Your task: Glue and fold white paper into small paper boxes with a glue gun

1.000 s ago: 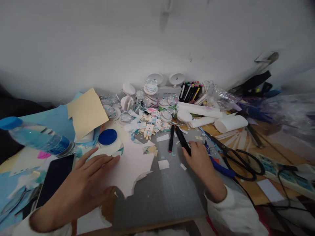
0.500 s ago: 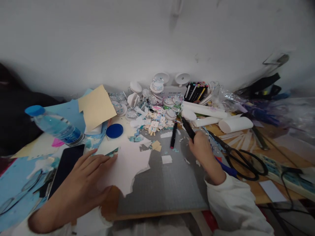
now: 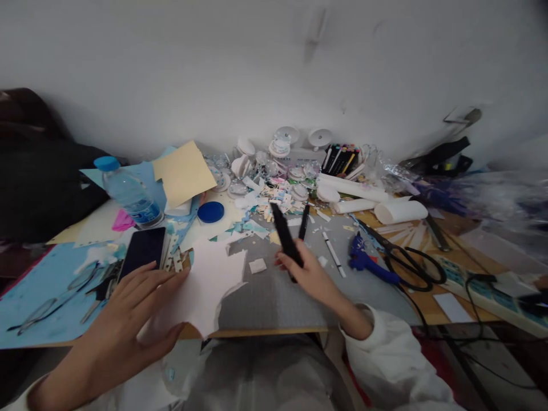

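My left hand [image 3: 132, 314] lies over the left part of a sheet of white paper [image 3: 209, 279] with jagged, cut-out edges, its fingers stretched out and the thumb apart. The paper rests on a grey cutting mat [image 3: 265, 302] near the table's front edge. My right hand [image 3: 310, 274] is closed round a long black knife-like tool [image 3: 285, 234], tilted up to the left above the mat; blur hides its exact kind. Just behind it is a black marker [image 3: 304, 221]. A small white paper scrap [image 3: 257, 266] lies between the hands, and a thin white pen [image 3: 334, 254] to the right.
On the left are a water bottle [image 3: 131, 191], a phone [image 3: 143, 251], glasses [image 3: 55, 302] and a blue lid [image 3: 210, 212]. Paper cutouts [image 3: 274, 197] are heaped at the back. On the right lie a blue glue gun [image 3: 368, 260], black scissors [image 3: 411, 262] and a power strip [image 3: 483, 294].
My right hand has moved left and nearer with the black tool, across the mat. The view has shifted, showing more of the lap. My left hand stays on the paper.
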The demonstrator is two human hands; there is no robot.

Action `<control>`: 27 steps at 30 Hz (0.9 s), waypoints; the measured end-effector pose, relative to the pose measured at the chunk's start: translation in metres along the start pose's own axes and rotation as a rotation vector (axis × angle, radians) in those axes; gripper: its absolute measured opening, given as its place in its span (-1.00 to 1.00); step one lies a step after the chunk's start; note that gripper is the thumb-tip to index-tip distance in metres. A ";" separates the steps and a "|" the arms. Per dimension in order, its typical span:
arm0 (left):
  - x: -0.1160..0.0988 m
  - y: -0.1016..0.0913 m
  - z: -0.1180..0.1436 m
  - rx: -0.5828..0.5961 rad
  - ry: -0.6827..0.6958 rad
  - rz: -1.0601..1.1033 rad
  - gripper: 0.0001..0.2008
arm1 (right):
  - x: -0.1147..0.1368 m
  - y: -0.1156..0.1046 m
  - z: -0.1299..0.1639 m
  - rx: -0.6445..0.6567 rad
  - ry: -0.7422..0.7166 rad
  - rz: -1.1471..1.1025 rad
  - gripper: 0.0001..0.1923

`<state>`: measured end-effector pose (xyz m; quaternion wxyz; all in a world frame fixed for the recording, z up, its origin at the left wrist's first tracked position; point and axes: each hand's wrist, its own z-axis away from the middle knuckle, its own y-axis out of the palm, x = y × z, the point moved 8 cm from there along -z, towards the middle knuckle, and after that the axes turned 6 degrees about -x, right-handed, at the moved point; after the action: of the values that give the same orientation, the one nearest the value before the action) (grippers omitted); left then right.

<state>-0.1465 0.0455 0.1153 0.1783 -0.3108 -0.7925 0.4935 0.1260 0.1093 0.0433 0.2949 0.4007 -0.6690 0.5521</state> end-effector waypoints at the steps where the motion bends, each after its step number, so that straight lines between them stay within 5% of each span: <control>1: 0.000 -0.001 0.005 -0.006 -0.015 0.001 -0.27 | 0.007 0.015 0.004 0.050 -0.023 -0.025 -0.78; 5: -0.005 -0.001 0.027 -0.007 -0.049 0.004 -0.29 | 0.020 0.059 0.016 0.205 -0.091 -0.037 -0.83; 9: -0.013 0.007 0.041 0.000 -0.059 -0.001 -0.30 | 0.011 0.060 0.012 0.206 -0.132 0.011 -0.85; 15: -0.033 0.034 0.022 0.029 0.095 0.016 -0.38 | -0.006 -0.015 -0.015 -0.055 -0.131 0.057 -0.75; 21: -0.055 0.085 -0.032 0.269 0.160 0.151 -0.47 | 0.030 -0.121 -0.038 -0.356 -0.185 0.116 -0.72; 27: -0.058 0.107 -0.056 0.343 0.208 0.235 -0.39 | 0.064 -0.161 -0.062 -0.368 -0.215 0.043 -0.72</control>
<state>-0.0365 0.0787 0.0460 0.2506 -0.4154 -0.6328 0.6035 0.2296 0.1446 0.1917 0.2780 0.3822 -0.7947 0.3808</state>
